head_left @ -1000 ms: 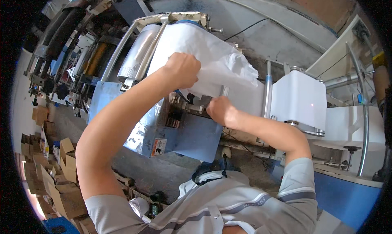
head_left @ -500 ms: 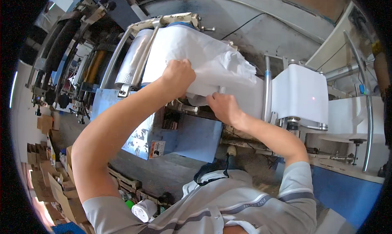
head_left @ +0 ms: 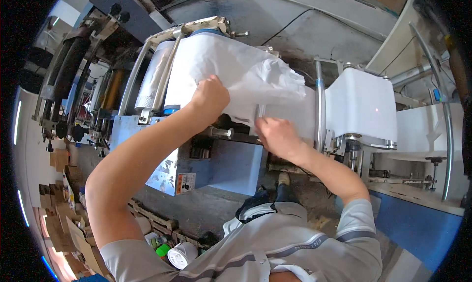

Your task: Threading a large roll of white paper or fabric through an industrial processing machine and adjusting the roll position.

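Fingers curled shut, the left hand (head_left: 210, 96) bunches the white film (head_left: 231, 68) where it comes off the steel roller (head_left: 152, 75) at the left of the blue machine (head_left: 231, 166). The film runs lengthwise from that roller rightward, crumpled in the middle, toward an upright chrome bar (head_left: 319, 105) and a flat white sheet (head_left: 361, 105) beyond. The right hand (head_left: 278, 134) lies lower and nearer the bar, fingers pressed along the film's bottom edge; whether they pinch it cannot be told. The slack lies between the two hands, above the right one. Cardboard scraps (head_left: 59, 213) litter the floor, far left.
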Motion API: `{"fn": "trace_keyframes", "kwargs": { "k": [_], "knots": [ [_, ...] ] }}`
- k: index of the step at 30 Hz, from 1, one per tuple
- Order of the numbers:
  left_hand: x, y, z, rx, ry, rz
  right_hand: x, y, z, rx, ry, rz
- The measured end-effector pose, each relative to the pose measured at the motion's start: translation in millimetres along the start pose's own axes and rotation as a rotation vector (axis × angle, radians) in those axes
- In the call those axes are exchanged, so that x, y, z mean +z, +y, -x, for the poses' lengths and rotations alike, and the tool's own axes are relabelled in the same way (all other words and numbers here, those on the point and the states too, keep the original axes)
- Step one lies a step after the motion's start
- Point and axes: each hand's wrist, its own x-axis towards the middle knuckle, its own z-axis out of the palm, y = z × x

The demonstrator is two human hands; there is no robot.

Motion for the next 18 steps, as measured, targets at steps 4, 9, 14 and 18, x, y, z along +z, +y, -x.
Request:
{"fn": "trace_keyframes", "kwargs": {
  "k": [4,9,14,18],
  "knots": [
    [3.8,2.7,-1.1,-0.049,0.029,-0.052,-8.4,-25.2,-1.4,-0.142,-0.001,-0.064],
    [6.9,6.2,-7.2,-0.075,0.057,-0.067,32.4,-20.8,-3.0,-0.298,-0.250,-0.026],
    [16.8,10.5,-12.6,-0.097,0.118,-0.097,35.0,-13.6,-3.2,-0.221,-0.246,0.244],
    [15.4,12.4,-13.1,-0.111,0.121,-0.116,9.6,1.2,3.9,0.169,-0.224,-0.319]
  ]
}}
